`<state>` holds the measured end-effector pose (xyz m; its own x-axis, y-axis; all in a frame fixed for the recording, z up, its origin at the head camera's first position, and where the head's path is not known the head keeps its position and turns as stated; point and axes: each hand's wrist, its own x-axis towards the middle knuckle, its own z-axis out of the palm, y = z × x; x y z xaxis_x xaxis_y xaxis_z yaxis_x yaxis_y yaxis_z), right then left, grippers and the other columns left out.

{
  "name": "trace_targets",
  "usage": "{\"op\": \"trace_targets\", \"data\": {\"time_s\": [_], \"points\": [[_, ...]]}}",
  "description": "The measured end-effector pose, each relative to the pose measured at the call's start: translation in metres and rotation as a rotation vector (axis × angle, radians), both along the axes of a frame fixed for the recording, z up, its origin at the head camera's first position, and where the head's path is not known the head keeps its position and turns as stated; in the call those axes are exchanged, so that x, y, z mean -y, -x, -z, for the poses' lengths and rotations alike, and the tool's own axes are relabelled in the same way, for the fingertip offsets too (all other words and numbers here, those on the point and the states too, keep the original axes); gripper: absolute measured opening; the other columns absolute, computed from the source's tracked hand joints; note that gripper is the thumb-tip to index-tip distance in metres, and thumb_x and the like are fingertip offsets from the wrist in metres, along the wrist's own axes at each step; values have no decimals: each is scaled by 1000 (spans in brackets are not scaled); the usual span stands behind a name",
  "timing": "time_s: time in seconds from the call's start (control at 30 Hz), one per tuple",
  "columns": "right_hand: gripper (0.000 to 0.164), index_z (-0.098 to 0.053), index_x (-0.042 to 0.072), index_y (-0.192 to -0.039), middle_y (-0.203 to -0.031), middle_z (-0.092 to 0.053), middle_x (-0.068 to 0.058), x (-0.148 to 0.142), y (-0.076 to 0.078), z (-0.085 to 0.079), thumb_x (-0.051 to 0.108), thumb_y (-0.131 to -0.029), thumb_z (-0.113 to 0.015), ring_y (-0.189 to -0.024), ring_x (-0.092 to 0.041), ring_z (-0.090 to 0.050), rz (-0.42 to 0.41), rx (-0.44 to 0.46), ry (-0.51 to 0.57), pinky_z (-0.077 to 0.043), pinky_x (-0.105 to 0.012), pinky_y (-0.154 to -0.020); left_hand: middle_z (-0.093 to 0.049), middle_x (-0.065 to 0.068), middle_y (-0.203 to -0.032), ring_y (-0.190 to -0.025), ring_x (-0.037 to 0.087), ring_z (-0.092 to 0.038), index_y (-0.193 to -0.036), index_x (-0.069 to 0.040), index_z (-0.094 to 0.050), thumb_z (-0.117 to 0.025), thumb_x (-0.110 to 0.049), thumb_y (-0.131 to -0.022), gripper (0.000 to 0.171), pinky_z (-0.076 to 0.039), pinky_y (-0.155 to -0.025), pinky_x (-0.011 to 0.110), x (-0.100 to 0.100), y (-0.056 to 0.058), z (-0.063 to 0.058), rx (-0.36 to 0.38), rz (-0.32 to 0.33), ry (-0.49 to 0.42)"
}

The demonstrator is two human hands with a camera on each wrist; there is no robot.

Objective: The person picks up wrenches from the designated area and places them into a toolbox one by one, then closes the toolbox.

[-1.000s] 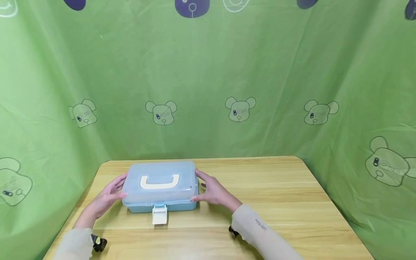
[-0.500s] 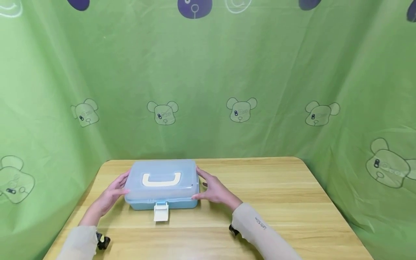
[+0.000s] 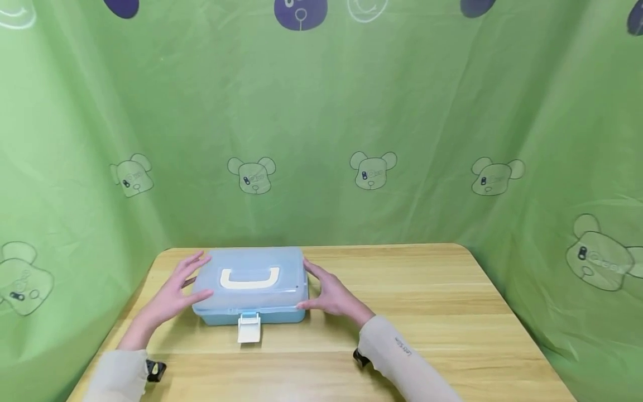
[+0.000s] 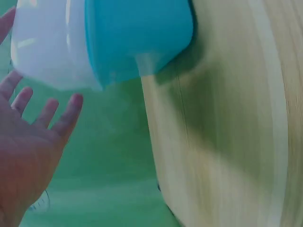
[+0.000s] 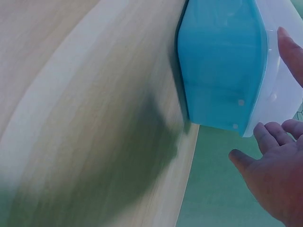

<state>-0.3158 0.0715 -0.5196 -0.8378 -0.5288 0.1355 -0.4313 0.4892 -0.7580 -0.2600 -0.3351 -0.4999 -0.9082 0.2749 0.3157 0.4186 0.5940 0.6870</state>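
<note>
A storage box stands on the table, its pale translucent lid (image 3: 251, 258) down over a light-blue base (image 3: 218, 319). The white handle (image 3: 249, 285) lies folded on the lid, and a white latch (image 3: 249, 330) hangs loose at the front. My left hand (image 3: 171, 293) is spread at the box's left end, thumb and fingertips overlapping the lid edge in the head view. In the left wrist view, its fingers (image 4: 71, 113) are straight beside the lid. At the opposite end, my right hand (image 3: 332, 293) spans the side, thumb at the front corner and fingers at the back corner.
The wooden table (image 3: 412, 312) runs to the right of the box and in front of it. A green curtain (image 3: 311, 212) with bear-head prints surrounds the table at the back and both sides. Small black devices (image 3: 156, 371) sit on the wrists.
The box has slid slightly away toward the back of the table. My left hand has since loosened from the left end and risen a little over the lid edge. The right hand stays at its side.
</note>
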Motion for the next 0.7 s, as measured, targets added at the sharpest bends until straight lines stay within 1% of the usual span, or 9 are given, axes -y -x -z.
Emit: {"op": "trace_targets", "data": {"time_s": [0.07,0.13,0.2,0.27,0.37,0.47,0.57,0.7], "points": [[119,-21,23,-167,-170,-27,-2,-1,0,0,33,-73,-94,-157,-31,-29,5,3,16,-25,-56,-127,-29,19,-168,-150,51,-28,-156,-15,-47,-79,-27,-93,72,-32,-112,78,-9,1,0,-45,-28,54],[119,-21,22,-167,-171,-27,-3,-2,-1,0,33,-73,-94,-157,-31,-28,1,10,26,-24,-57,-127,-37,17,-165,-150,50,-29,-150,-18,-56,-79,-31,-92,64,-28,-110,81,-17,0,1,-67,-64,89],[119,-20,23,-167,-171,-26,-2,-3,-1,2,34,-73,-94,-157,-31,-27,-4,18,31,-23,-57,-127,-41,18,-162,-150,51,-28,-144,-17,-62,-79,-32,-92,57,-25,-109,83,-23,-2,3,-77,-94,91],[120,-20,24,-167,-171,-25,-1,-3,-1,4,36,-73,-94,-157,-31,-27,-6,24,30,-23,-57,-127,-42,20,-161,-149,53,-28,-140,-14,-66,-79,-29,-92,52,-24,-108,84,-26,-5,6,-80,-105,64],[119,-20,26,-167,-171,-25,0,-4,-2,7,36,-74,-93,-158,-31,-26,-3,23,32,-23,-58,-127,-41,22,-161,-149,53,-28,-137,-12,-67,-79,-25,-91,50,-23,-109,84,-27,-7,10,-81,-109,32],[119,-19,28,-167,-171,-25,0,-3,-3,9,35,-74,-93,-158,-31,-26,1,21,36,-23,-59,-127,-41,21,-161,-150,53,-26,-137,-12,-67,-79,-25,-91,49,-21,-110,85,-26,-6,13,-79,-111,21],[119,-19,28,-167,-172,-24,0,-3,-2,9,35,-74,-93,-158,-31,-26,5,17,27,-24,-59,-127,-41,20,-161,-151,53,-26,-137,-13,-68,-79,-25,-91,49,-21,-110,85,-25,-5,12,-81,-111,21],[119,-20,26,-167,-172,-24,-2,-2,-1,7,36,-74,-93,-157,-34,-27,2,18,35,-25,-59,-126,-41,20,-161,-150,53,-26,-137,-13,-67,-79,-25,-91,49,-21,-110,85,-26,-4,11,-91,-116,24]]}}
